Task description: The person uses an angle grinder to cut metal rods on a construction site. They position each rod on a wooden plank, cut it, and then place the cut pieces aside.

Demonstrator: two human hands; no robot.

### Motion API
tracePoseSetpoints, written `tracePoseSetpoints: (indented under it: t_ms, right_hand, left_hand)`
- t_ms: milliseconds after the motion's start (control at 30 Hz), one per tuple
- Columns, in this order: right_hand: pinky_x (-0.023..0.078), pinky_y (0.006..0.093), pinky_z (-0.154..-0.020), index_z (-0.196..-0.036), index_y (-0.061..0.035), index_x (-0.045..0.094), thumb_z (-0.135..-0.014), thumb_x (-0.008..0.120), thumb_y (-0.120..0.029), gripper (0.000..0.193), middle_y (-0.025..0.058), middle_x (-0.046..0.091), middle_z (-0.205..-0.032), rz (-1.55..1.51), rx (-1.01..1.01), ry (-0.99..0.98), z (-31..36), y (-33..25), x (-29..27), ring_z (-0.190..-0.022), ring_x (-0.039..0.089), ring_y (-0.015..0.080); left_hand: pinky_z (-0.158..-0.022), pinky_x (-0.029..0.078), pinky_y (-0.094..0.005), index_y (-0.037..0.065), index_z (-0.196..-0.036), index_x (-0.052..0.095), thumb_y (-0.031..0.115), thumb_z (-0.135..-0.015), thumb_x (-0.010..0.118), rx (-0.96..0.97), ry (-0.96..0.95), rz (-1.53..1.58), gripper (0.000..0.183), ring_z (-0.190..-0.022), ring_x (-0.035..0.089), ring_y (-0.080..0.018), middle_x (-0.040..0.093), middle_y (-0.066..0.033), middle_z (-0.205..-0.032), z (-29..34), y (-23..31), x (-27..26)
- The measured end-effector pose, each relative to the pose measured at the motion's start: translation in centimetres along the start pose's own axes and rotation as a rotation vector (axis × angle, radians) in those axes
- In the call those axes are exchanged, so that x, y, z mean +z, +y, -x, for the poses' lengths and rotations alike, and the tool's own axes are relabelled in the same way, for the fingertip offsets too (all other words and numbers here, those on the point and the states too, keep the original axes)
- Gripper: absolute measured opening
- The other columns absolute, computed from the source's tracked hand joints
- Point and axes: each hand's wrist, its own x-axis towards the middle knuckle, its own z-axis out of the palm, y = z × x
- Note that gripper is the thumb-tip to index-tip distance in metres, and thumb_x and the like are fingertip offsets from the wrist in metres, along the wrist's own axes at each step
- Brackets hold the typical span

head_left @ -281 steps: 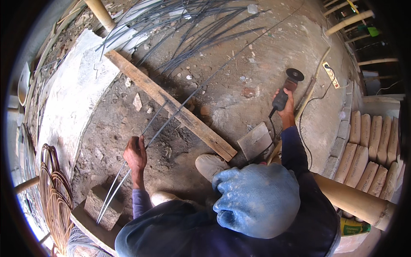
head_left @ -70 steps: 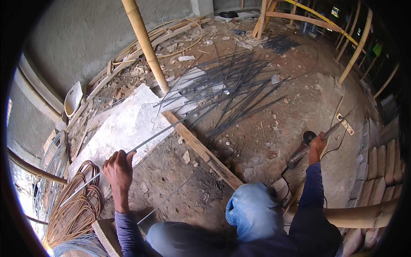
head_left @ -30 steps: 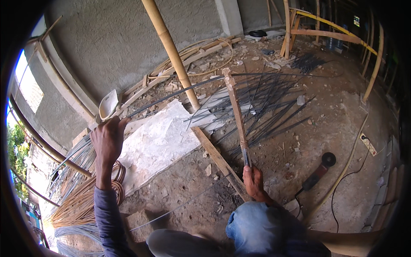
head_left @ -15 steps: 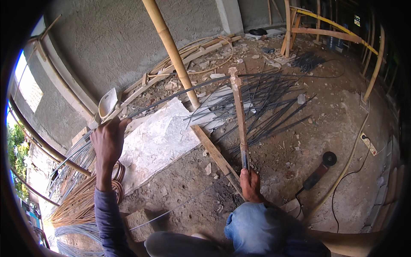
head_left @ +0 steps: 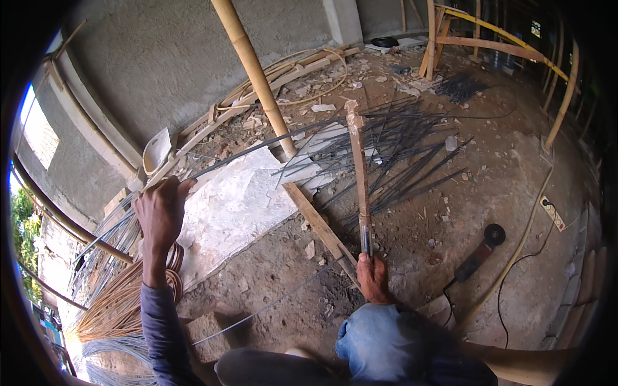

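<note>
My left hand [head_left: 159, 215], raised at the left, is closed round a dark steel rod [head_left: 248, 152]. The rod runs from the fist to the right, past the foot of a bamboo pole and over a heap of thin dark rods [head_left: 402, 154]. My right hand [head_left: 374, 276] grips the near end of a long rusty metal bar [head_left: 360, 170]. This bar points away from me, and its far end has a small notched head. Beside the right hand, a wooden plank [head_left: 318, 222] slants across the ground.
The bamboo pole [head_left: 254, 61] stands beyond a white sheet [head_left: 232, 206]. Coiled rusty wire [head_left: 122, 299] lies at the left. An angle grinder [head_left: 476, 260] and a power strip [head_left: 552, 214] lie at the right, with cables. Wooden supports [head_left: 431, 45] stand at the back.
The view has shifted slightly, so most things appear a little further left. Both hands keep their grips, and the bar and rod hold nearly the same place.
</note>
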Motion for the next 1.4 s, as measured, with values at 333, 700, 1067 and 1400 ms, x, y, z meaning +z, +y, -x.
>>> tracePoseSetpoints:
  t_ms: [333, 700, 1067, 1400]
  right_hand:
    - [0.031, 0.0267, -0.054, -0.094, -0.0114, 0.054, -0.116, 0.057, -0.042, 0.038, -0.0072, 0.043, -0.074, 0.009, 0.031, 0.052, 1.0, 0.4, 0.1, -0.061, 0.039, 0.0047]
    - [0.035, 0.027, -0.056, -0.093, -0.0134, 0.053, -0.117, 0.057, -0.041, 0.037, -0.0062, 0.046, -0.078, -0.064, 0.111, -0.021, 0.8, 0.3, 0.1, -0.065, 0.043, 0.0045]
    - [0.045, 0.033, -0.061, -0.094, -0.0115, 0.049, -0.118, 0.054, -0.047, 0.043, -0.0015, 0.046, -0.074, -0.646, 0.195, -0.306, 0.4, 1.2, 9.4, -0.063, 0.047, 0.0112]
    - [0.039, 0.0284, -0.052, -0.092, -0.0134, 0.047, -0.114, 0.061, -0.048, 0.044, -0.005, 0.041, -0.07, -0.712, 0.184, -0.035, -0.9, 0.8, 11.7, -0.056, 0.043, 0.007]
  left_hand:
    - [-0.053, 0.036, -0.0443, 0.01, -0.071, 0.056, 0.043, -0.102, 0.077, 0.143, 0.117, -0.005, 0.05, -0.05, 0.04, -0.0263, 0.054, -0.011, -0.061, 0.1, -1.2, 2.7]
    - [-0.052, 0.036, -0.0451, 0.009, -0.07, 0.056, 0.042, -0.101, 0.078, 0.103, 0.084, 0.012, 0.051, -0.049, 0.043, -0.0292, 0.053, -0.0128, -0.059, 0.5, -0.9, 2.7]
    - [-0.051, 0.034, -0.0463, 0.007, -0.068, 0.055, 0.04, -0.103, 0.078, -0.017, -0.026, 0.195, 0.054, -0.047, 0.04, -0.0352, 0.048, -0.0149, -0.055, 6.6, 6.8, 2.2]
    - [-0.054, 0.038, -0.0523, 0.003, -0.073, 0.064, 0.056, -0.114, 0.055, -0.219, -0.14, 0.229, 0.068, -0.054, 0.049, -0.0478, 0.05, -0.0256, -0.06, 6.7, 10.3, 2.9]
